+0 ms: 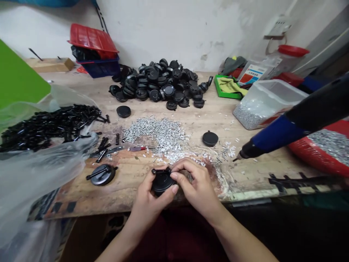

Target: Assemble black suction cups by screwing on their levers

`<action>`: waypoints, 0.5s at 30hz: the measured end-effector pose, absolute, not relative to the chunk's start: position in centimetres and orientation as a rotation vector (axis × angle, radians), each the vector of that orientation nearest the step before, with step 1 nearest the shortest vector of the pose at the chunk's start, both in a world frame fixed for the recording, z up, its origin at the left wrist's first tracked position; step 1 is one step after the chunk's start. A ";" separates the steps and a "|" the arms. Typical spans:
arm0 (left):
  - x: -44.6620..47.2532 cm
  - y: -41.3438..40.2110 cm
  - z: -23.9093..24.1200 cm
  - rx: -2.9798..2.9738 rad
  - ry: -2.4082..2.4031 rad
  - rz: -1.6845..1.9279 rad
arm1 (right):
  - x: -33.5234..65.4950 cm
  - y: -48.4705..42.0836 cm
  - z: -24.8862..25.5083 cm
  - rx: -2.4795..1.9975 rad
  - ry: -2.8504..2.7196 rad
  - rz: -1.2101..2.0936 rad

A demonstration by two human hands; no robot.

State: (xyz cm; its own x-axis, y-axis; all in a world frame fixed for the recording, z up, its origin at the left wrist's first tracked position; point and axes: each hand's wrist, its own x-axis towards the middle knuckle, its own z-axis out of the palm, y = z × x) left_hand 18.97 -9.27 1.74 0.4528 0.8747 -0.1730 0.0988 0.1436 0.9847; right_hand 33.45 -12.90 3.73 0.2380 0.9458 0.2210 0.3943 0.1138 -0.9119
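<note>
My left hand (154, 196) grips a round black disc-shaped part (163, 183) by its sides, over the table's front edge. Across the top of the disc lies a short black arm piece (161, 171). The thumb and index finger of my right hand (195, 182) pinch together at the arm's right end; what is between them, if anything, is hidden. Left of my hands rests another black disc (102, 175) with an arm piece lying across it. Beyond them are a heap of metal screws (155, 129) and small white plastic pieces (174, 154).
An electric screwdriver (272, 136) hangs at the right, tip down. Black discs (163, 82) are piled by the wall. A plastic bag (79, 160) holds black arm pieces (54, 123). A clear tub (268, 103) and a red basin (313, 154) hold metal bits. A small screwdriver (137, 148) lies mid-table.
</note>
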 end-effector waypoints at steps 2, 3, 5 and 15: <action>19.3 -9.4 1.7 1.216 0.954 0.683 | 33.4 -13.1 3.3 -1.488 -1.359 0.599; 19.5 -9.5 1.7 1.144 0.950 0.669 | 33.4 -13.3 3.1 -1.497 -1.371 0.576; 20.0 -9.8 1.5 1.005 0.940 0.641 | 33.4 -13.7 2.6 -1.511 -1.395 0.545; 21.3 -10.2 1.2 0.821 0.881 0.599 | 38.7 -14.1 4.3 -1.369 -1.021 -0.603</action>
State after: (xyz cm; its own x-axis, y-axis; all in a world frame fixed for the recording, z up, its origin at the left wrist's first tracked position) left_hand 21.31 -10.23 1.19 0.5129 0.7445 -0.4275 -0.1233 0.5567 0.8215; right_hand 38.73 -14.13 4.27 0.4696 0.2038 0.8590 0.8508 0.1554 -0.5020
